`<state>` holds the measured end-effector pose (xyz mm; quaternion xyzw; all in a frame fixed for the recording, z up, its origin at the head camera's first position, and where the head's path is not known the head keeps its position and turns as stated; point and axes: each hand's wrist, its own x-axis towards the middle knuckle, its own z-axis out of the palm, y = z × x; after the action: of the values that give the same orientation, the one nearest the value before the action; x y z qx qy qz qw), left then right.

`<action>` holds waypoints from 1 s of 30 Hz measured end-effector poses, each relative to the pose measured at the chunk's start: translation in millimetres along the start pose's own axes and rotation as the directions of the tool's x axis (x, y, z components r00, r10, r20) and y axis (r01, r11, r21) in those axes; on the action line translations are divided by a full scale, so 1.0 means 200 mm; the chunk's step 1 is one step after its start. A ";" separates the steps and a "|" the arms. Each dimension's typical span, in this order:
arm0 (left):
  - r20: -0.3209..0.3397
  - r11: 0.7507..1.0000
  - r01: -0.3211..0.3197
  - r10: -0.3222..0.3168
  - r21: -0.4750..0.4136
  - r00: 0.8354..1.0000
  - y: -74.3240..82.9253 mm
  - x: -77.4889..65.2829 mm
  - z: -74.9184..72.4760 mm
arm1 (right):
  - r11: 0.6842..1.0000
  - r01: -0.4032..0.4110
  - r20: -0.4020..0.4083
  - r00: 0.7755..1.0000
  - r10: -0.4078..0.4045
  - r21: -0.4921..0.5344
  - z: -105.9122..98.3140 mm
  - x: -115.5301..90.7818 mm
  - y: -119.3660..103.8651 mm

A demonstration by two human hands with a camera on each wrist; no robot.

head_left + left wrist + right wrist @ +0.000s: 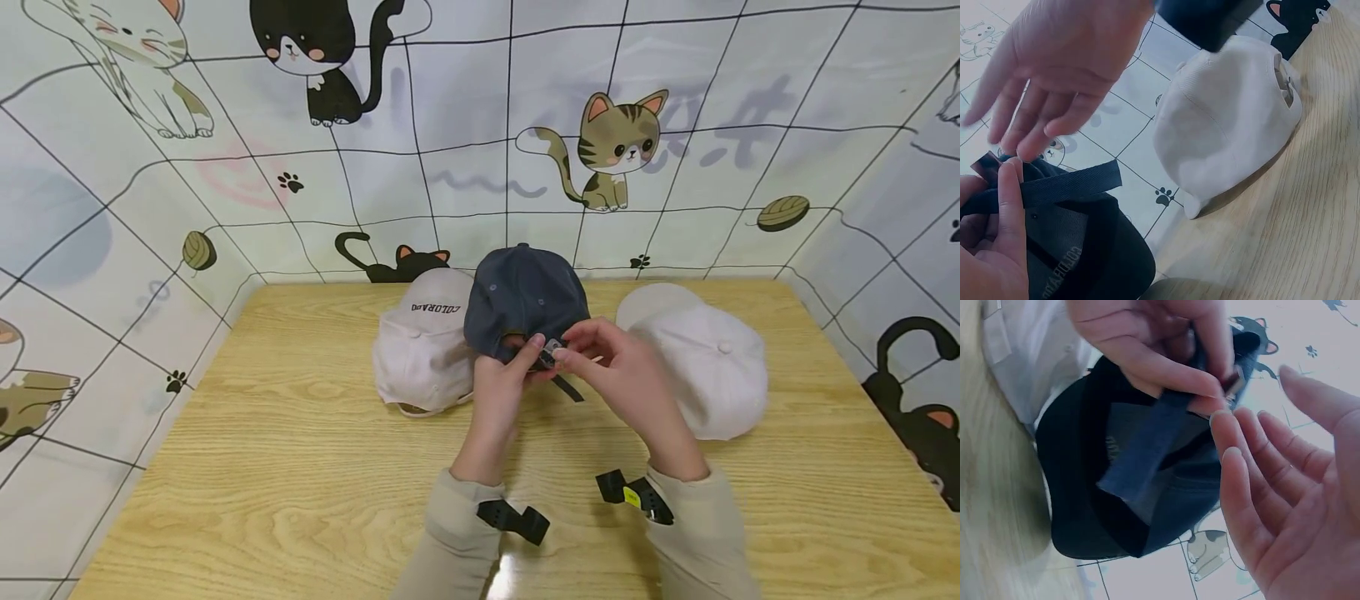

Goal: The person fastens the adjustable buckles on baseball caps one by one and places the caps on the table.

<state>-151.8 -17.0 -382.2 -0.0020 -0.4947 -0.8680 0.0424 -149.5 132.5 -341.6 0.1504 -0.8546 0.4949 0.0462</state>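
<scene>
A dark blue baseball cap (525, 287) is held up over the table, its back opening towards me. My left hand (501, 387) pinches the cap's back strap beside a small metal buckle (553, 345). The loose strap end (1079, 184) sticks out past the left fingers in the left wrist view. My right hand (626, 375) is at the buckle from the right. In the right wrist view, the right hand's fingers (1260, 469) are spread and fairly straight, their tips by the left fingertips. Dark lettering inside the cap is only partly legible.
On the left sits a pale cap (423, 350) with COLORADO lettering, close against the blue one. Another pale cap (712, 367) lies to the right, beside my right hand. Behind the wooden table (300, 483) stands a cat-patterned wall covering (465, 167).
</scene>
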 end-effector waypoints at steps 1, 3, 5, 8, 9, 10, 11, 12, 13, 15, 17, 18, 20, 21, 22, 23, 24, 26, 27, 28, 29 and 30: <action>0.004 1.000 0.001 -0.001 0.005 1.000 0.00 0.00 0.00 | 0.999 0.004 -0.007 1.000 -0.004 -0.037 0.01 0.00 0.00; 0.013 1.000 -0.002 0.001 0.015 1.000 0.01 0.00 0.00 | 0.997 0.011 -0.017 1.000 -0.012 -0.081 0.03 0.00 0.01; 0.022 0.999 -0.005 0.004 0.037 1.000 0.01 0.00 0.00 | 0.996 0.019 -0.025 0.999 -0.021 -0.085 0.04 0.01 0.02; 0.029 0.997 -0.006 0.004 0.078 1.000 0.01 0.00 0.00 | 0.996 0.017 -0.042 0.999 -0.021 -0.086 0.05 0.01 0.02; 0.030 0.996 -0.005 0.003 0.088 1.000 0.01 0.00 -0.01 | 0.996 0.011 -0.045 0.999 -0.015 -0.084 0.05 0.01 0.03; 0.030 0.995 -0.004 0.001 0.096 1.000 0.01 0.00 -0.01 | 0.997 0.003 -0.044 0.999 -0.007 -0.083 0.05 0.01 0.03; 0.029 0.995 -0.002 0.000 0.100 1.000 0.01 0.00 -0.01 | 0.997 -0.010 -0.044 0.999 0.007 -0.080 0.05 0.01 0.03; 0.029 0.995 0.001 -0.004 0.103 1.000 0.01 0.00 -0.01 | 0.997 -0.026 -0.042 0.999 0.023 -0.078 0.05 0.01 0.04; 0.029 0.995 0.005 -0.008 0.097 1.000 0.01 0.00 -0.01 | 0.996 -0.043 -0.040 0.998 0.040 -0.075 0.05 0.02 0.04; 0.033 0.997 0.012 -0.014 0.075 0.999 0.01 0.00 -0.01 | 0.995 -0.072 -0.036 0.997 0.070 -0.064 0.05 0.02 0.05; 0.045 0.999 0.019 -0.021 0.039 0.999 0.01 0.00 -0.01 | 0.994 -0.092 -0.037 0.995 0.090 -0.055 0.05 0.03 0.05; 0.052 1.000 0.023 -0.024 0.020 0.998 0.02 0.00 -0.01 | 0.994 -0.095 -0.037 0.995 0.093 -0.046 0.05 0.03 0.05; 0.059 0.999 0.031 -0.030 -0.014 0.998 0.02 0.00 -0.02 | 0.996 -0.089 -0.032 0.996 0.088 -0.016 0.06 0.03 0.06; 0.058 0.999 0.037 -0.035 -0.029 0.998 0.02 0.00 -0.02 | 0.997 -0.081 -0.029 0.996 0.080 0.000 0.06 0.03 0.06; 0.058 0.999 0.039 -0.037 -0.036 0.998 0.02 0.00 -0.02 | 0.997 -0.073 -0.026 0.997 0.073 0.016 0.06 0.03 0.06; 0.053 0.998 0.041 -0.039 -0.042 0.998 0.02 0.00 -0.02 | 0.997 -0.065 -0.021 0.998 0.065 0.035 0.07 0.03 0.07; 0.045 0.998 0.045 -0.043 -0.047 0.998 0.02 0.00 -0.02 | 0.997 -0.059 -0.014 0.998 0.060 0.050 0.07 0.03 0.07; 0.026 0.997 0.050 -0.049 -0.057 0.998 0.02 0.00 -0.02 | 0.998 -0.048 -0.003 0.999 0.048 0.051 0.07 0.03 0.07; 0.017 0.997 0.051 -0.050 -0.062 0.999 0.02 0.00 -0.02 | 0.998 -0.042 0.000 0.999 0.042 0.039 0.07 0.03 0.07; 0.009 0.997 0.050 -0.049 -0.063 0.999 0.02 0.00 -0.02 | 0.999 -0.036 0.005 0.999 0.036 0.018 0.07 0.03 0.07; 0.002 0.997 0.049 -0.049 -0.065 0.999 0.02 0.00 -0.02 | 1.000 -0.028 0.011 1.000 0.028 -0.002 0.07 0.03 0.07; -0.004 0.997 0.048 -0.049 -0.064 0.999 0.03 0.00 -0.02 | 1.000 -0.017 0.016 1.000 0.017 -0.026 0.07 0.03 0.07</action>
<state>-152.2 -22.6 -379.5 0.0112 -0.4664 -0.8842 0.0228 -158.3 126.5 -358.4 0.1466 -0.8625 0.4830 0.0369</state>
